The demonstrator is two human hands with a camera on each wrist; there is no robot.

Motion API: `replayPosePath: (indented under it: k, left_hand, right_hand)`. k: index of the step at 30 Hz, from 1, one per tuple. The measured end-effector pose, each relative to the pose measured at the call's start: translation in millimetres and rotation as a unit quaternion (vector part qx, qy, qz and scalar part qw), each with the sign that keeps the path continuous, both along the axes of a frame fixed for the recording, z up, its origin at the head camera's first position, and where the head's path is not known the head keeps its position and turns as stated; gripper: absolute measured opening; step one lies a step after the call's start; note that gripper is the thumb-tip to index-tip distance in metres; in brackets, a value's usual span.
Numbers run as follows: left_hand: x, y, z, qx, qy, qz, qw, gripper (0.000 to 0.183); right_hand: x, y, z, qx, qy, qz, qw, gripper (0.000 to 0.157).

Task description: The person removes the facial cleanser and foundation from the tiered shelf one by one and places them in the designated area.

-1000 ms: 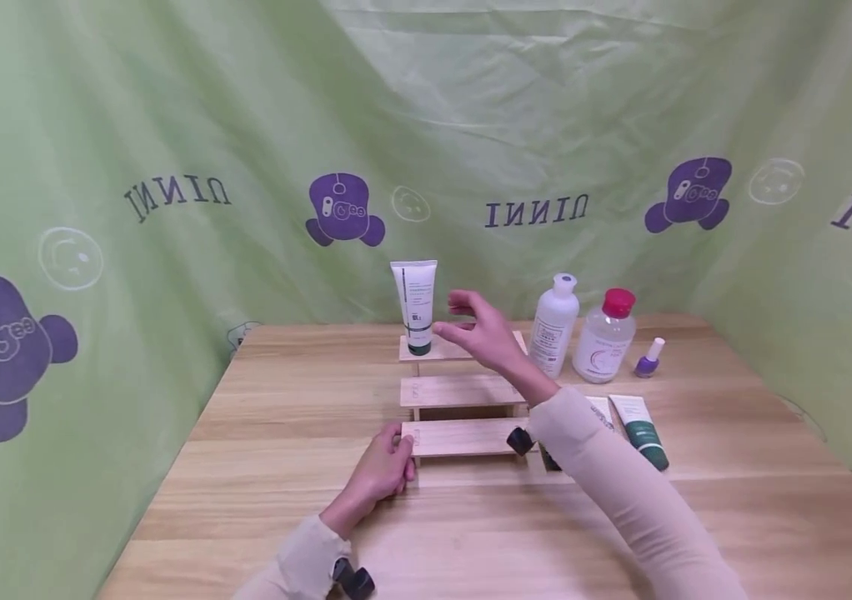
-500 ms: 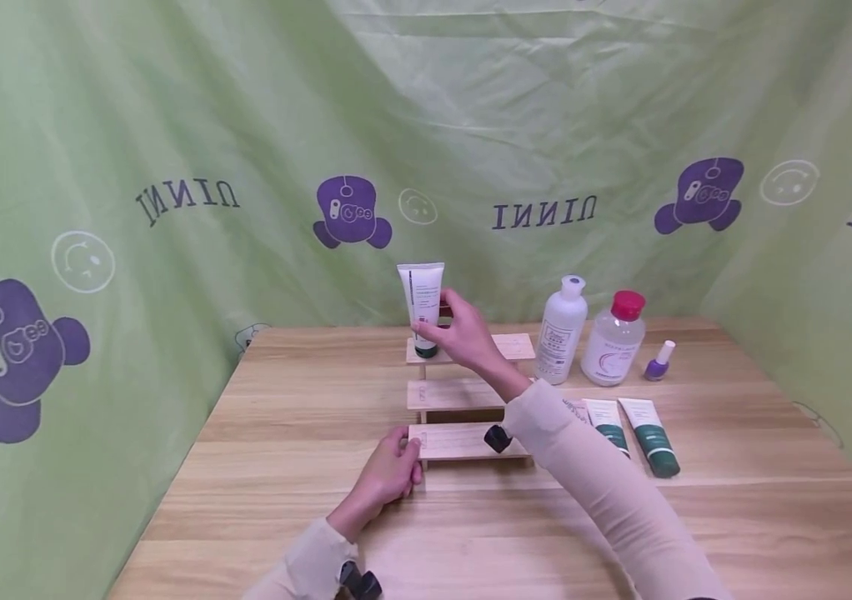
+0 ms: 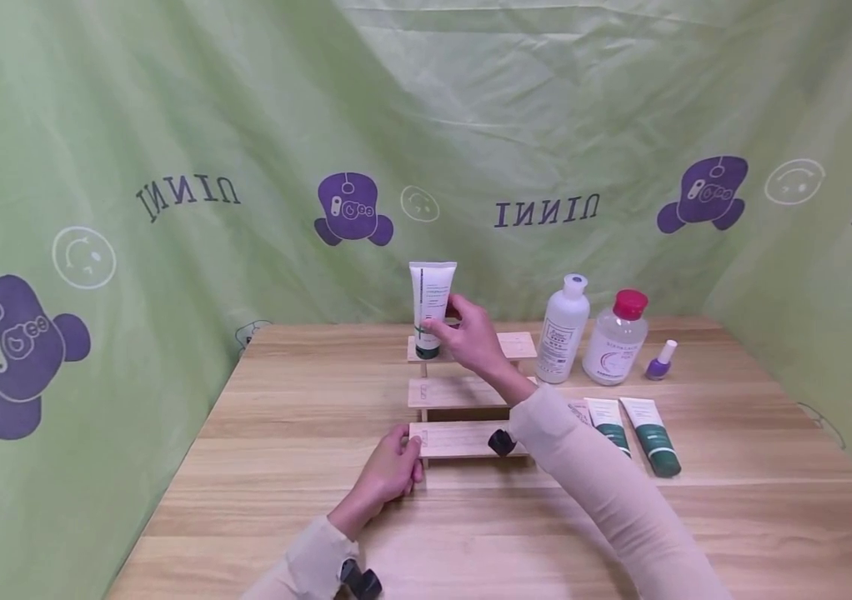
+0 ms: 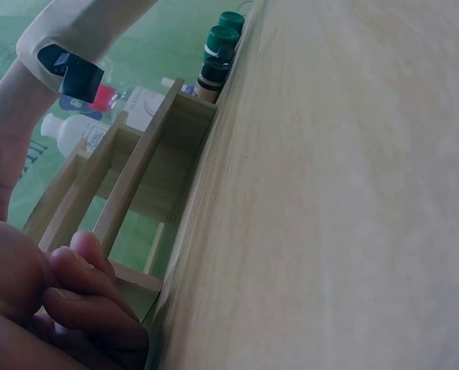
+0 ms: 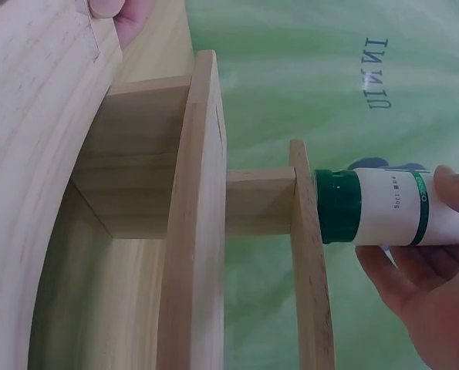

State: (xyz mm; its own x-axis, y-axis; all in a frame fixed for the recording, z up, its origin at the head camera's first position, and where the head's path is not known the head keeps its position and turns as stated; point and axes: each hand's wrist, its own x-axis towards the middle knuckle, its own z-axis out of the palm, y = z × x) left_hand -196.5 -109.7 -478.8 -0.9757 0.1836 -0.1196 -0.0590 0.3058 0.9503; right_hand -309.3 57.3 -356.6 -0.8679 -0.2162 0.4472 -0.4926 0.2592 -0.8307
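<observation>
A three-tier wooden rack (image 3: 459, 392) stands on the table. My left hand (image 3: 388, 467) grips the left end of its lowest step, thumb on top; in the left wrist view the fingers (image 4: 90, 308) are curled. On the left part of the top step, a white squeeze tube (image 3: 432, 287) stands upright on its green cap (image 5: 339, 206). My right hand (image 3: 474, 340) holds the tube from the right, between thumb and fingers. In the right wrist view the cap is at the top board (image 5: 310, 270), touching or very close to it.
Right of the rack stand a white bottle (image 3: 561, 333), a clear bottle with a red cap (image 3: 613, 346) and a purple nail polish bottle (image 3: 659, 364). Two green-and-white tubes (image 3: 654, 442) lie in front, beside a partly hidden pinkish item (image 3: 579, 410). A green curtain (image 3: 426, 125) hangs behind.
My right hand, apart from the tube a second ago, has closed round it. The tube has shifted slightly right along the top step. My left hand stays on the rack.
</observation>
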Motion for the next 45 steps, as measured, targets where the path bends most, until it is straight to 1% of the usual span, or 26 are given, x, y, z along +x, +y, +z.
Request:
replayPosePath:
  k: [4, 9, 11, 15, 18, 21, 24, 29, 32, 35, 40, 42, 45]
  left_hand:
    - [0.7, 0.6, -0.6, 0.002, 0.004, -0.002, 1.0000, 0.040]
    - [2.7, 0.4, -0.1, -0.011, -0.004, -0.002, 0.9999, 0.041]
    - [3.0, -0.5, 0.8, -0.011, -0.001, 0.002, 0.9999, 0.041]
    - [3.5, -1.3, 2.3, -0.008, -0.001, -0.001, 1.0000, 0.042]
    - [4.3, 0.7, 1.1, -0.011, -0.008, -0.003, 0.9999, 0.044]
    - [4.4, 0.7, 0.0, -0.017, -0.009, 0.002, 0.9998, 0.043]
    - [3.7, -0.4, 0.0, -0.017, -0.008, 0.003, 0.9998, 0.043]
    - [2.7, -0.9, 2.3, -0.009, -0.004, -0.001, 0.9999, 0.043]
    - [3.0, -0.8, 3.1, -0.009, -0.007, -0.006, 0.9999, 0.046]
    - [3.2, -0.8, 2.7, -0.006, -0.013, -0.008, 0.9999, 0.047]
    - [2.6, -0.5, 2.9, 0.000, -0.009, -0.004, 1.0000, 0.045]
    - [2.3, -0.4, 3.3, 0.001, -0.010, -0.002, 0.9999, 0.045]
    - [1.9, -0.2, 3.7, -0.003, -0.013, -0.003, 0.9999, 0.045]
  right_hand:
    - [10.5, 9.7, 0.4, 0.010, -0.006, -0.007, 1.000, 0.041]
    - [35.8, 33.0, 0.7, 0.031, -0.004, -0.007, 0.999, 0.042]
    - [45.9, 44.4, 1.9, 0.039, 0.000, -0.008, 0.999, 0.043]
    - [68.2, 74.6, 2.3, 0.045, -0.009, -0.022, 0.999, 0.044]
    - [88.2, 103.9, -1.6, 0.053, -0.025, -0.040, 0.997, 0.043]
    - [106.1, 130.9, -6.7, 0.075, -0.028, -0.062, 0.995, 0.043]
    - [119.0, 155.2, -11.2, 0.100, -0.027, -0.089, 0.991, 0.043]
    - [134.3, 193.8, -22.2, 0.136, -0.052, -0.130, 0.981, 0.049]
    - [142.9, 216.4, -30.2, 0.148, -0.073, -0.149, 0.975, 0.051]
    - [149.5, 236.8, -36.3, 0.158, -0.082, -0.173, 0.969, 0.052]
    - [153.4, 263.5, -37.6, 0.154, -0.086, -0.213, 0.961, 0.055]
    - [154.4, 272.4, -36.5, 0.151, -0.096, -0.219, 0.959, 0.057]
    - [155.8, 284.8, -36.2, 0.160, -0.118, -0.225, 0.954, 0.061]
